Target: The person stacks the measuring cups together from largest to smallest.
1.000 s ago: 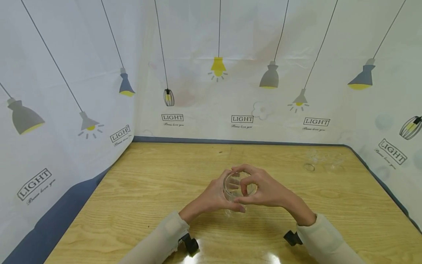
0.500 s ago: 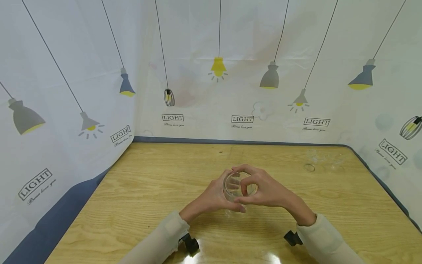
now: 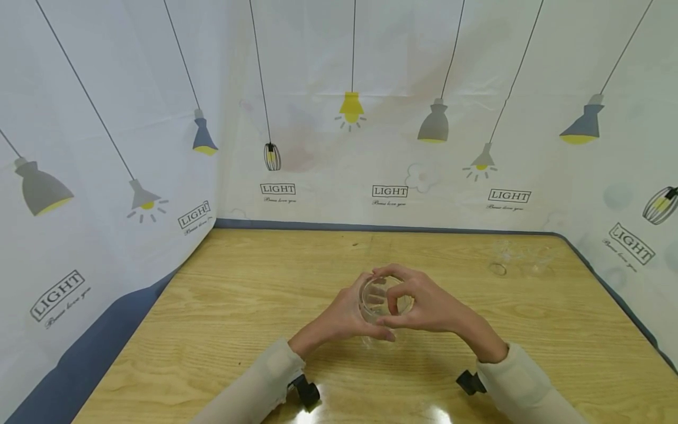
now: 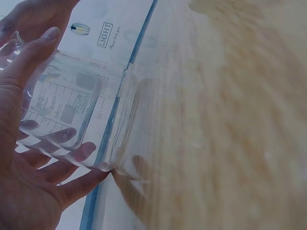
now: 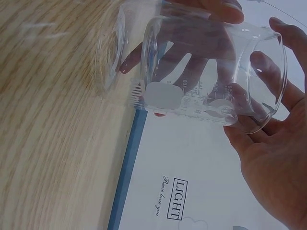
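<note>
Two clear glass beakers stand nested in front of me, between my hands. The outer beaker (image 5: 111, 55) has its thick base at the wooden table (image 3: 254, 282). Inside it sits a slightly smaller inner beaker (image 4: 57, 108) with white graduation marks, its rim sticking out above. My left hand (image 3: 343, 315) grips the outer beaker from the left, fingers spread behind the glass and thumb at the near side. My right hand (image 3: 426, 303) holds the rim of the inner beaker between thumb and fingers, one finger bent over the opening.
Several pieces of clear glassware (image 3: 498, 268) lie at the back right of the table. A white sheet (image 3: 318, 194) printed with hanging lamps walls off the table's back and sides. Black camera mounts (image 3: 306, 393) are strapped at both wrists.
</note>
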Demonstrator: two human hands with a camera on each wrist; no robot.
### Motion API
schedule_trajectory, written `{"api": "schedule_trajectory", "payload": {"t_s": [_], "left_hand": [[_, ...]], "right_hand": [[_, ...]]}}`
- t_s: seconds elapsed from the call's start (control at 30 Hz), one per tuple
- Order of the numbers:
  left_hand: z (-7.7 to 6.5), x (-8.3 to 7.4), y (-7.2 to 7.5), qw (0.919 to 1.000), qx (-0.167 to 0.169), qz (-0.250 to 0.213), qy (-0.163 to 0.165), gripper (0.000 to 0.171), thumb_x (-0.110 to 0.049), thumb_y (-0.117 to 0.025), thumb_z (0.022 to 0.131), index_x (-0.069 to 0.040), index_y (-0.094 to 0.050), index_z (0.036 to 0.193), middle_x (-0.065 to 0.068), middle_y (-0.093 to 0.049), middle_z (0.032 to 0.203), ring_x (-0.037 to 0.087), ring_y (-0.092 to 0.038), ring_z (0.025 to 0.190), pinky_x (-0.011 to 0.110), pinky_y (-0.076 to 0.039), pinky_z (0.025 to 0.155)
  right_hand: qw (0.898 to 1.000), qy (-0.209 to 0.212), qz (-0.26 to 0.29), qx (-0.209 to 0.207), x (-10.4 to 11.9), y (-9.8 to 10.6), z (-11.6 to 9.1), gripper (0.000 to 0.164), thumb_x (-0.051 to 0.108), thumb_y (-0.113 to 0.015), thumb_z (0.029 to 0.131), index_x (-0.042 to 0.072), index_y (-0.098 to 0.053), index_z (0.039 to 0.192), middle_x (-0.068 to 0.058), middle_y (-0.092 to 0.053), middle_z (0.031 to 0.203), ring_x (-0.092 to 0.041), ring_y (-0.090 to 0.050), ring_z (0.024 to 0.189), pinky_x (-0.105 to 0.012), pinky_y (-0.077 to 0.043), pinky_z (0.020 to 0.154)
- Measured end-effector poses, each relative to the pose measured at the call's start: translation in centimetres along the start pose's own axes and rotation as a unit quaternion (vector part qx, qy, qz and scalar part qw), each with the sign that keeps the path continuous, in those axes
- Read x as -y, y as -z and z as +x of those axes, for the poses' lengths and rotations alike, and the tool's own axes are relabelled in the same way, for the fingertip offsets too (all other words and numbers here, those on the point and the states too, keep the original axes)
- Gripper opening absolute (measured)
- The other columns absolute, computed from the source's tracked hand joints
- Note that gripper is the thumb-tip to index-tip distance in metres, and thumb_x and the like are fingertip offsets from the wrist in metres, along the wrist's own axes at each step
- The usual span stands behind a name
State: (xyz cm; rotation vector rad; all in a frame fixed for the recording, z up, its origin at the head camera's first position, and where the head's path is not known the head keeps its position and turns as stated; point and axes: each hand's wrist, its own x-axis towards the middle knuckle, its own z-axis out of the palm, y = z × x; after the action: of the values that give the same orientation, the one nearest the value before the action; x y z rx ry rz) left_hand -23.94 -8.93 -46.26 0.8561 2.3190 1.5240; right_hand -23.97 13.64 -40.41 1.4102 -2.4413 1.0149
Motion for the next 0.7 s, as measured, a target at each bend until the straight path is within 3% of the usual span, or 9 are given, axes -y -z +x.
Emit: {"api": "schedule_trajectory", "payload": {"t_s": [0.37,0.7], "left_hand": [[0.06,0.05,0.0,1.0,-0.004,0.008,0.001,0.1,-0.049,-0.093,0.073,-0.04,-0.033,0.152,-0.004,-0.059,0.147,0.017,-0.062,0.131,0.032,-0.057,0.099],[0.1,0.19,0.02,1.0,-0.001,0.004,0.003,0.102,-0.05,-0.092,0.074,-0.033,-0.034,0.155,-0.003,-0.06,0.146,0.017,-0.062,0.131,0.033,-0.057,0.099]], "right_hand": [[1.0,0.0,0.0,0.0,-0.04,-0.04,-0.03,0.036,0.029,-0.087,0.084,0.028,-0.057,0.064,-0.007,-0.063,0.137,-0.029,-0.063,0.126,-0.049,-0.057,0.095],[1.0,0.001,-0.001,0.001,0.0,-0.1,0.03,0.037,0.029,-0.087,0.084,0.029,-0.056,0.065,-0.007,-0.063,0.136,-0.029,-0.062,0.129,-0.049,-0.057,0.098]]}}
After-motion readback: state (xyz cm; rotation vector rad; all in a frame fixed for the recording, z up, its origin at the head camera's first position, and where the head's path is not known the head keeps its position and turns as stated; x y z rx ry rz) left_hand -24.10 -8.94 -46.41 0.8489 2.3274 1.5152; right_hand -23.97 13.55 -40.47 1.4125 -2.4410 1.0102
